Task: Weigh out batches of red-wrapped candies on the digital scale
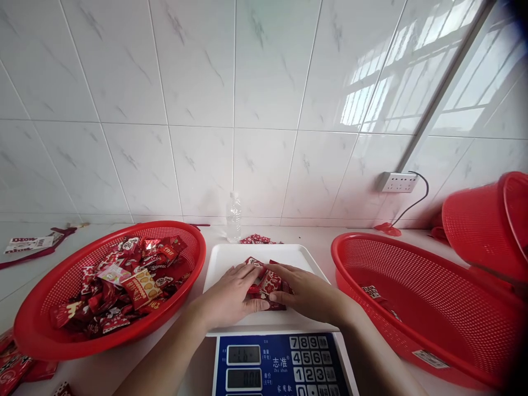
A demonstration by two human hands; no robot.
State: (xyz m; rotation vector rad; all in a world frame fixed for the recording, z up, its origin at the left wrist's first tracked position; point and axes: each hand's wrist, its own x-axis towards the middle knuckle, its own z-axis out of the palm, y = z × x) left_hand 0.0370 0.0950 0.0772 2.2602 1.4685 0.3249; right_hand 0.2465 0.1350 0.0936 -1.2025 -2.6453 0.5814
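Observation:
Both my hands rest on the white tray (264, 254) of a blue-faced weighing scale (280, 366) right in front of me. My left hand (231, 294) and my right hand (303, 291) are cupped around a small pile of red snack packets (269, 283), fingers pressed against them. The pile lies between the two hands, partly hidden by the fingers. To the left, a red mesh basket (49, 308) holds several more red packets (124, 280).
A nearly bare red basket (433, 308) sits to the right, with stacked red baskets (487, 225) behind it. A clear plastic bottle (233, 217) and a few loose packets (258, 239) stand by the tiled wall. A wall socket (396, 182) with a cable is at right.

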